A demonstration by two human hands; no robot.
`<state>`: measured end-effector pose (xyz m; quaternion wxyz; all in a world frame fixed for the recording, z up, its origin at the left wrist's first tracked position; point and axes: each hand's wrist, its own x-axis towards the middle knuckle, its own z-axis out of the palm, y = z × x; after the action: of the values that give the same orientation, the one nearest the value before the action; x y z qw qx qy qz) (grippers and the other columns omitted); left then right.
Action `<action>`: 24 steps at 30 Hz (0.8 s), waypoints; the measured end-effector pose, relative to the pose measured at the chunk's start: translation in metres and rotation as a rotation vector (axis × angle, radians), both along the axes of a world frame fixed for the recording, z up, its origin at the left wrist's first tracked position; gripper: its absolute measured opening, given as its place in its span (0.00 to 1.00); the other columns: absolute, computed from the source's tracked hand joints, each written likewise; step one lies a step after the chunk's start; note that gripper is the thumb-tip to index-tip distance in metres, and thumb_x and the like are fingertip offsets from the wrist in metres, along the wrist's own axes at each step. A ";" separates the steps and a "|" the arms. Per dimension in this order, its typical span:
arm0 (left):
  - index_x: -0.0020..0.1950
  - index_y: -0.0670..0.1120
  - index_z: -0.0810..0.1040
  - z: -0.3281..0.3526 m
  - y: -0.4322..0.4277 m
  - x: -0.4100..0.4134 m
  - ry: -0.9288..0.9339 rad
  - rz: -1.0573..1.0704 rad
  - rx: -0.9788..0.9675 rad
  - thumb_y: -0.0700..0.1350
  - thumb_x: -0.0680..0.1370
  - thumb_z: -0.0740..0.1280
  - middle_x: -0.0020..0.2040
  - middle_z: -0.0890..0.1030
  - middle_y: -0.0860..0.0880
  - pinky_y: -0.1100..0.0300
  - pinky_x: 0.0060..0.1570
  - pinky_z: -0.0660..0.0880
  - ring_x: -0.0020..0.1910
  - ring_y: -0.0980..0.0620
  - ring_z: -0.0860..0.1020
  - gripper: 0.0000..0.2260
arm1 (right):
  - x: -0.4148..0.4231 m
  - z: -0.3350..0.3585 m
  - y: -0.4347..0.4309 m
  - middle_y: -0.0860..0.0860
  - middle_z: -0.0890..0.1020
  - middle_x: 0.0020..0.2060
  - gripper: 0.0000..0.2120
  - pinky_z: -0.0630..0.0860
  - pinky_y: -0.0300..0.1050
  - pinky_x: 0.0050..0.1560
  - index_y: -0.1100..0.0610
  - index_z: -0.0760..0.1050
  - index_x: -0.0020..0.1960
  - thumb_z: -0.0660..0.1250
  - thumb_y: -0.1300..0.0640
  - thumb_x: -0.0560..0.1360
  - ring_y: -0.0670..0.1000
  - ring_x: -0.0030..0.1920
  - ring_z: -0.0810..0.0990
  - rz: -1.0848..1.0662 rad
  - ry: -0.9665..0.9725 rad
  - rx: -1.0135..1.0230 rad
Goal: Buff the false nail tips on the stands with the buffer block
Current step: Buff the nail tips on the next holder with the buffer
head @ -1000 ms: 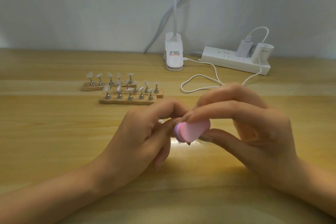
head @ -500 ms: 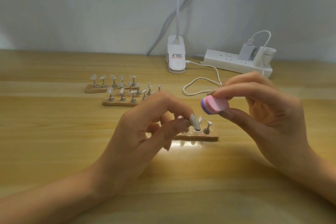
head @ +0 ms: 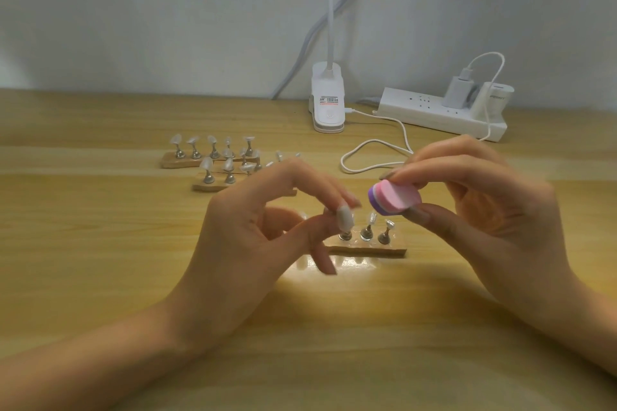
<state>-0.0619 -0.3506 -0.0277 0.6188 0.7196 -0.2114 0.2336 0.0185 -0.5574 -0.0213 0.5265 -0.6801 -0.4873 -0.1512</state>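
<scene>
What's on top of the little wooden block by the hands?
Three small metal stands, each carrying a nail tip. The left hand hides the rest of the block.

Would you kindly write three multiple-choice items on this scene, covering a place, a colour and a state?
1. Where is the buffer block? A on the table; B on the power strip; C in the right hand.
2. Its broad face is: A pink; B green; C black.
3. The left hand is: A flat on the table; B pinching a nail tip; C holding a cable.
Answers: C, it is gripped above the near stand; A, the face shows pink; B, thumb and forefinger close on the tip.
</scene>
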 end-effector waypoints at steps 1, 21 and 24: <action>0.43 0.53 0.80 -0.001 0.001 0.000 0.016 0.020 0.029 0.44 0.74 0.73 0.46 0.83 0.50 0.62 0.24 0.74 0.24 0.52 0.80 0.04 | 0.000 -0.001 0.000 0.50 0.80 0.52 0.11 0.76 0.48 0.54 0.56 0.78 0.57 0.70 0.59 0.75 0.55 0.53 0.80 0.003 0.001 0.001; 0.46 0.53 0.82 -0.003 0.001 0.001 -0.021 0.105 0.194 0.49 0.76 0.70 0.41 0.81 0.58 0.64 0.23 0.66 0.23 0.58 0.70 0.02 | -0.014 0.002 0.003 0.53 0.80 0.50 0.11 0.78 0.52 0.51 0.54 0.80 0.56 0.71 0.58 0.74 0.56 0.52 0.81 -0.067 -0.051 -0.045; 0.43 0.52 0.80 -0.002 0.000 0.000 -0.016 0.120 0.208 0.49 0.75 0.71 0.37 0.78 0.61 0.69 0.27 0.62 0.25 0.59 0.69 0.02 | -0.016 0.003 0.003 0.52 0.80 0.50 0.11 0.78 0.52 0.51 0.53 0.80 0.56 0.72 0.57 0.74 0.55 0.52 0.81 -0.060 -0.063 -0.054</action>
<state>-0.0615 -0.3502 -0.0299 0.5241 0.7893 -0.1959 0.2528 0.0025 -0.5541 -0.0186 0.4876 -0.7032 -0.4869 -0.1751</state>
